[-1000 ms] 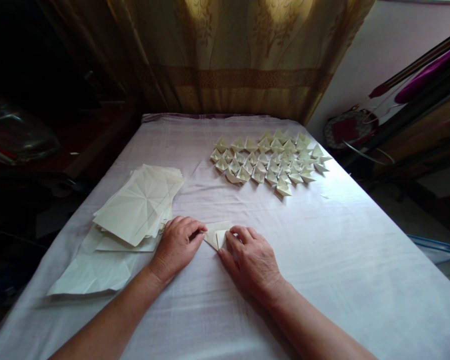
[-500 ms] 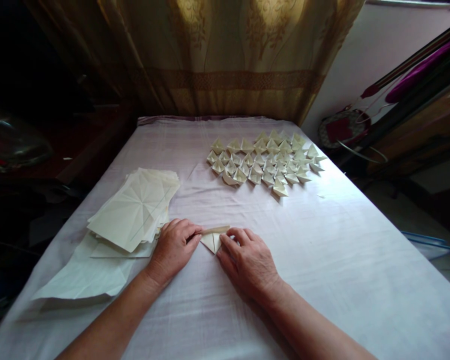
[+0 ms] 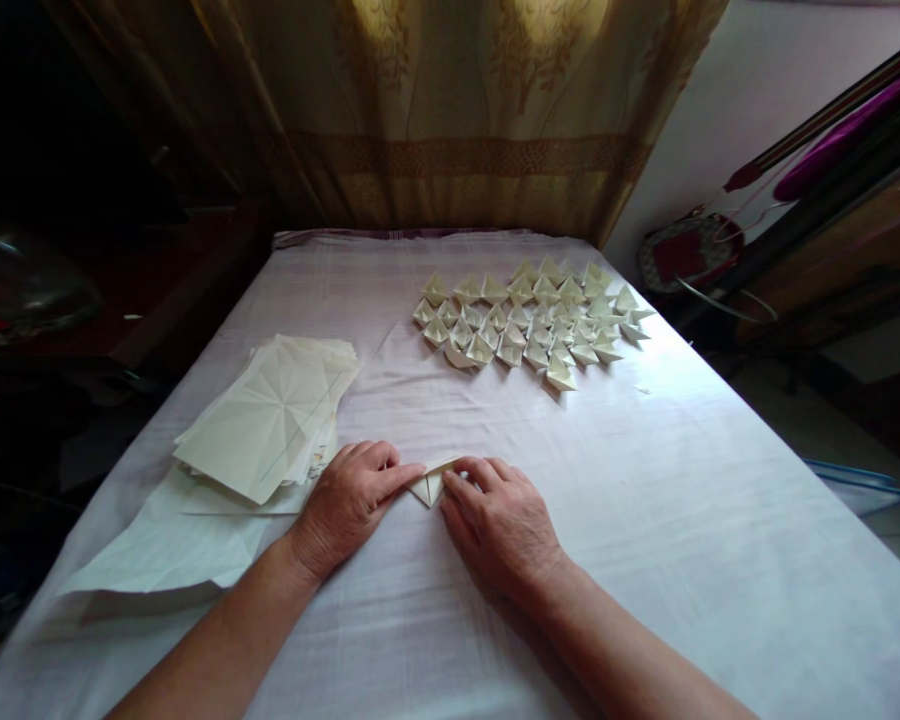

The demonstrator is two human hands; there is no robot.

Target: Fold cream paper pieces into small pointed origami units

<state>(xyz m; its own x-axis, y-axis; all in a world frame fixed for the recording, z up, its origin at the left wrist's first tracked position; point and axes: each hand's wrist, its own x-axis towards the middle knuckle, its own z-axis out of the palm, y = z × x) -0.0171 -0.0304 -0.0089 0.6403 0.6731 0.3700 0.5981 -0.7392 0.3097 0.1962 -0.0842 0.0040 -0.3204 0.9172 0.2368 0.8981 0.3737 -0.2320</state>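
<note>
A small piece of folded paper [image 3: 429, 488], pale and pointed toward me, lies on the cloth between my two hands. My left hand [image 3: 352, 497] has its thumb laid over the left part of the paper, its other fingers curled beside and behind it. Gripping the right side is my right hand [image 3: 499, 515], thumb and fingertips closed on the edge. Both hands hide the paper's side corners. Left of my left hand rests a stack of creased paper sheets [image 3: 270, 420], the top one marked with radiating folds.
Rows of small folded paper boats [image 3: 510, 335] stand toward the far right of the cloth-covered table [image 3: 645, 560]. A larger thin sheet [image 3: 172, 545] lies under the stack. A paper scrap [image 3: 642, 388] is at right. A curtain [image 3: 457, 120] hangs behind the far edge.
My left thumb has moved right onto the paper, and its raised upper flap now lies lower. My right hand has stayed almost in place. The boats and stack are unchanged.
</note>
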